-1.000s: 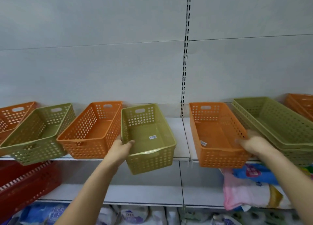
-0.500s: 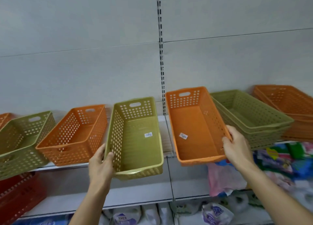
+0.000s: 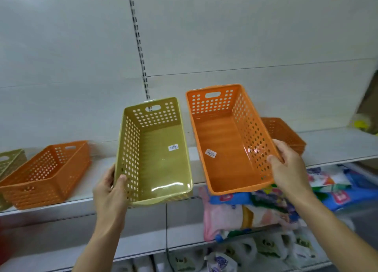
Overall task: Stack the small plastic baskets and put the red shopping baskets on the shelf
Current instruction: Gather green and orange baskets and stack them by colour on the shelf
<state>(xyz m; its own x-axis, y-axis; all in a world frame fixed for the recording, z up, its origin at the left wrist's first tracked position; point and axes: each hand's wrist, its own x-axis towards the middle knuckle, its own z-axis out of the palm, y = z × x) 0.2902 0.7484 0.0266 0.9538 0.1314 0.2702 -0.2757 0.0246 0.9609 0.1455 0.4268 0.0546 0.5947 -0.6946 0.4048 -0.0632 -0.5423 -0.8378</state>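
Observation:
My left hand [image 3: 111, 192] grips the near left corner of a green perforated basket [image 3: 157, 159], lifted off the shelf and tilted toward me. My right hand [image 3: 286, 167] holds the right wall of an orange perforated basket [image 3: 225, 146], also raised and tilted, its price sticker showing inside. The two held baskets sit side by side, close but apart. Another orange basket [image 3: 47, 171] rests on the white shelf [image 3: 335, 146] at the left, with a green basket [image 3: 10, 163] at the far left edge. An orange stack [image 3: 284, 132] stands behind my right hand.
Below the shelf, colourful soft packages [image 3: 255, 210] lie on a lower shelf, with white plastic bottles [image 3: 241, 253] on the level under it. A slotted upright [image 3: 141, 52] runs up the white back panel. A red blur shows at the lower left edge.
Both hands have lifted their baskets higher and nearer to me. The view has swung right: the left baskets slid toward the edge and the green stack on the right is out of sight.

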